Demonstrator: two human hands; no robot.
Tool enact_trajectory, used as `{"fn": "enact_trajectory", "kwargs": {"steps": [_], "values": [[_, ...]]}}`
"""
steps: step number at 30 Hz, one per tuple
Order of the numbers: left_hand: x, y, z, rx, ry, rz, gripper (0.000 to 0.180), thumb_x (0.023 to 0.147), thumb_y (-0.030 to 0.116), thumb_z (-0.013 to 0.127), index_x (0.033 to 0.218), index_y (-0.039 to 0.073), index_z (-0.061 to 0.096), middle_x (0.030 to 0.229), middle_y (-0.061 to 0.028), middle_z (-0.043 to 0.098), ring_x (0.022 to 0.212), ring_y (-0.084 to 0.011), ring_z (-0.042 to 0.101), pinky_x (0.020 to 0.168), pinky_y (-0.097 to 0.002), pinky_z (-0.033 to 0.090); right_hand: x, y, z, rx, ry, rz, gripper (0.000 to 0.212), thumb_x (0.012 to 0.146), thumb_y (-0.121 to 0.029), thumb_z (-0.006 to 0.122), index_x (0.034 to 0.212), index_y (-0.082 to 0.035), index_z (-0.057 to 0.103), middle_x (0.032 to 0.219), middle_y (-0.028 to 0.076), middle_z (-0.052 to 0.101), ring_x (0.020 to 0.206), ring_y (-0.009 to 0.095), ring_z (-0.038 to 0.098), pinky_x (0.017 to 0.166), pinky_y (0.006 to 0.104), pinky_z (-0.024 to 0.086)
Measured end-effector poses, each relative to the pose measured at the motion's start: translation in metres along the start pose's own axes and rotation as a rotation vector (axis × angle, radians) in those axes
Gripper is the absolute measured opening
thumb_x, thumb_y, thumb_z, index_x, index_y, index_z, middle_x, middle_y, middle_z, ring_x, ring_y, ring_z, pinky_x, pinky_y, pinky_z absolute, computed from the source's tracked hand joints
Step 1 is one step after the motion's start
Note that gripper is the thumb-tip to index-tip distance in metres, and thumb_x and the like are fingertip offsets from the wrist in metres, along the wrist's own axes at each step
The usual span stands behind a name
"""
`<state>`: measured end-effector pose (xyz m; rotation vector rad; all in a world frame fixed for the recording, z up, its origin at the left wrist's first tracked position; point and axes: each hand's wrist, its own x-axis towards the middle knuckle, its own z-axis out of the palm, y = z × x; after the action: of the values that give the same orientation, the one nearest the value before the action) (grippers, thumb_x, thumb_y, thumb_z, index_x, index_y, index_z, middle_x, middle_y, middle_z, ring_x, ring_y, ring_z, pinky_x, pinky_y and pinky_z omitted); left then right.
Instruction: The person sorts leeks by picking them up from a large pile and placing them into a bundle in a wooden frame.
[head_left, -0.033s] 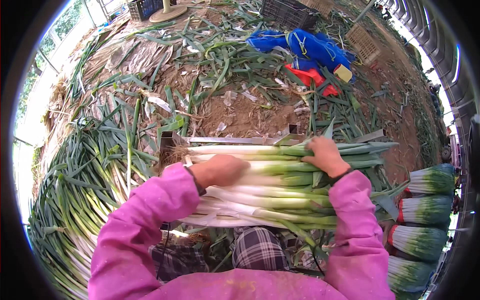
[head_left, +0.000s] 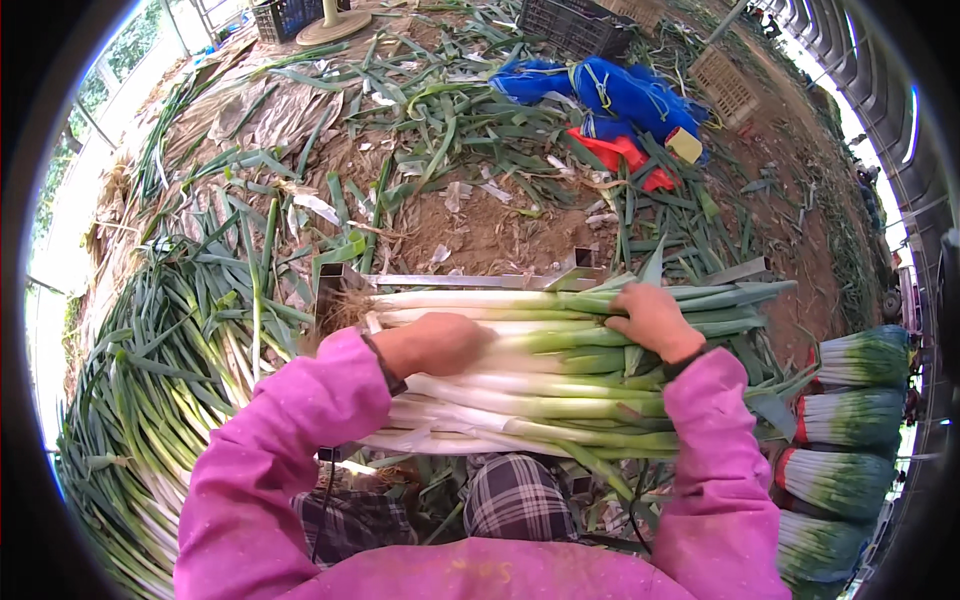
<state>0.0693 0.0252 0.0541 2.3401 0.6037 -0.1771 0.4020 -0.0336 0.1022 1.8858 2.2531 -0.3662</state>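
Observation:
A row of leeks (head_left: 560,405) lies crosswise in front of me, white stems and roots to the left, green leaves to the right. They rest in a metal frame (head_left: 450,281), whose far rail and corner posts show. My left hand (head_left: 440,343) is closed over the white stems, slightly smeared by motion, with its fingertips hidden. A blurred pale stem runs rightward from it. Farther right, my right hand (head_left: 652,318) bends its fingers and thumb round the green part of the leeks at the far side of the row.
Loose leeks (head_left: 150,420) are heaped at the left. Tied leek bundles (head_left: 845,415) stand stacked at the right. Beyond the frame, cut leaves litter the soil, with blue netting (head_left: 610,95), a red bag (head_left: 615,150), a black crate (head_left: 575,28) and a tan crate (head_left: 725,85).
Hardly anything differs. My left hand and forearm have shifted very slightly, and my right hand has moved a touch downward on the leaves.

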Motion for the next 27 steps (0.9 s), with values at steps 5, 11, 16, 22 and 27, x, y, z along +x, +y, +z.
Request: {"fn": "enact_trajectory", "kwargs": {"steps": [5,11,16,22,27], "values": [[0.04,0.001,-0.024,-0.032,-0.124,-0.048,0.039,0.095,0.033,0.044,0.111,0.003,0.063,0.104,-0.0197,0.065,0.093,-0.0379,0.061,0.085,-0.0448,0.047,-0.028,-0.021,-0.004,-0.019,-0.008,0.035,0.025,0.082,-0.031,0.059,0.08,-0.009,0.071,0.09,0.013,0.065,0.089,0.033,0.062,0.077,0.0445,0.05],[0.094,-0.005,0.011,0.126,-0.21,-0.106,0.034,0.085,0.014,0.046,0.116,0.004,0.058,0.099,-0.0209,0.065,0.093,-0.0373,0.062,0.08,-0.0456,0.049,-0.009,0.001,0.013,-0.05,-0.073,0.075,0.021,0.08,-0.023,0.056,0.089,-0.01,0.07,0.095,0.014,0.066,0.091,0.035,0.063,0.079,0.0454,0.05],[0.074,0.018,0.011,0.18,-0.046,-0.135,0.038,0.086,0.01,0.044,0.122,0.002,0.052,0.1,-0.0211,0.065,0.094,-0.0378,0.063,0.079,-0.0452,0.05,-0.016,0.001,0.024,-0.007,0.127,0.048,0.022,0.078,-0.02,0.058,0.094,-0.009,0.068,0.095,0.014,0.065,0.092,0.034,0.063,0.081,0.0451,0.05],[0.072,0.013,0.016,0.12,0.02,-0.173,0.033,0.095,0.018,0.035,0.109,-0.001,0.057,0.1,-0.0239,0.065,0.094,-0.0396,0.064,0.083,-0.0481,0.05,-0.006,0.004,0.034,-0.065,-0.128,0.092,0.027,0.082,-0.018,0.048,0.101,-0.01,0.067,0.099,0.015,0.067,0.094,0.035,0.063,0.085,0.0455,0.048],[0.068,0.027,0.007,0.086,-0.066,-0.205,0.038,0.09,0.013,0.041,0.125,-0.001,0.047,0.108,-0.0252,0.063,0.099,-0.0397,0.061,0.085,-0.0461,0.048,0.004,0.011,0.039,0.008,-0.21,0.208,0.032,0.083,-0.025,0.053,0.105,-0.007,0.067,0.106,0.018,0.065,0.098,0.036,0.062,0.085,0.0469,0.048]]}}
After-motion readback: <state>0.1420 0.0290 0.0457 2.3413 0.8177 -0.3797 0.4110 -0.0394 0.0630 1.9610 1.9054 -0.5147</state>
